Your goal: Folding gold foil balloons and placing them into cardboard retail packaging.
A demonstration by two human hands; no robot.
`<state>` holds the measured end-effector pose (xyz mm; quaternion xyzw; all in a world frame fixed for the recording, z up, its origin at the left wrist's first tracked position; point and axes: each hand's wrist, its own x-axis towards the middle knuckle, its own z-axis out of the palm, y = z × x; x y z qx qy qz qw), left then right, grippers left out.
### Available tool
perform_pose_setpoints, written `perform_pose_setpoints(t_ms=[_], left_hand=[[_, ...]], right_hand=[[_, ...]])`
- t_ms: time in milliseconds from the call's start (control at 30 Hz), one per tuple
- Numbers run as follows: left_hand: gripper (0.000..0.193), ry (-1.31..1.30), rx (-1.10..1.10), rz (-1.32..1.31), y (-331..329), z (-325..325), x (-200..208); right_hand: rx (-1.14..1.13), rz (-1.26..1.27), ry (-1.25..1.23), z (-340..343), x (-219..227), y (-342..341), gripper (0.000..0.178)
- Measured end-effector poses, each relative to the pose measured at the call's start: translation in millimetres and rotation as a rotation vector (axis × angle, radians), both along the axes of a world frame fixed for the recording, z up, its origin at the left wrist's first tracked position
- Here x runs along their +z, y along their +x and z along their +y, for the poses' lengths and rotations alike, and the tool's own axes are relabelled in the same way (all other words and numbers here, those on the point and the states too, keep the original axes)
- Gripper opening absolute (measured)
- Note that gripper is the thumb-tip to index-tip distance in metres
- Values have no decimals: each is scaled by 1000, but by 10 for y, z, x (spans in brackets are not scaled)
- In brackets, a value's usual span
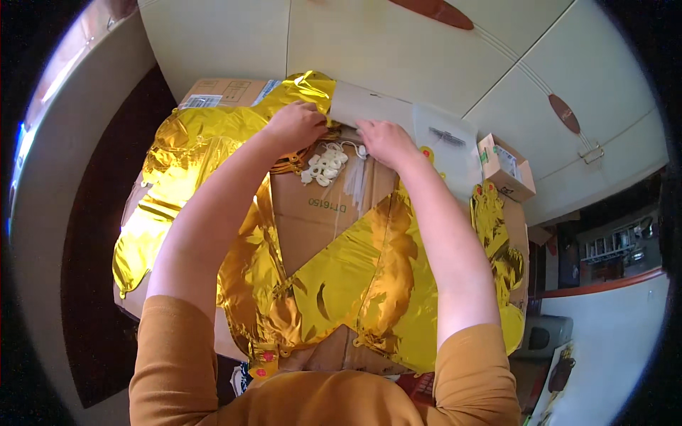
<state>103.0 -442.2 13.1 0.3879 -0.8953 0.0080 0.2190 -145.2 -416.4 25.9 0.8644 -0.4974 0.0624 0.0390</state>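
Note:
My left hand [297, 128] lies over the far part of a gold foil balloon [192, 156], its fingers curled in at a fold of the foil. Close by on the right, my right hand [387, 144] has its fingers bent together at the near edge of a pale, flat sheet [369, 106]; what they pinch is too small to make out. Between and below the hands rest a heap of white ribbon rolls [325, 165] and a bundle of clear straws [355, 183]. Another large gold foil balloon [334, 277] is spread flat nearer to me, partly under my forearms.
Brown cardboard [305, 220] lies beneath everything. More gold foil [497, 241] lies on the right, below a small open carton [506, 167]. White cabinet doors [398, 50] stand directly behind the work surface. A dark grey object [545, 334] is at the lower right.

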Motion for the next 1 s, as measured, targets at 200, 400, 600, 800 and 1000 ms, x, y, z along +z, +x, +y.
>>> perform_pose_setpoints(t_ms=[200, 400, 600, 800, 1000], left_hand=[[20, 19, 105, 26, -114, 42, 7], [28, 284, 281, 411, -127, 64, 52], [30, 313, 334, 521, -108, 12, 69], [23, -13, 295, 442, -133, 40, 60], [7, -44, -9, 347, -52, 10, 15]], right_hand=[[-135, -345, -291, 181, 64, -1, 23], [184, -111, -951, 219, 356, 8, 24], [55, 149, -363, 272, -131, -117, 29], [-187, -55, -371, 307, 76, -42, 29], [29, -30, -955, 441, 294, -119, 30]])
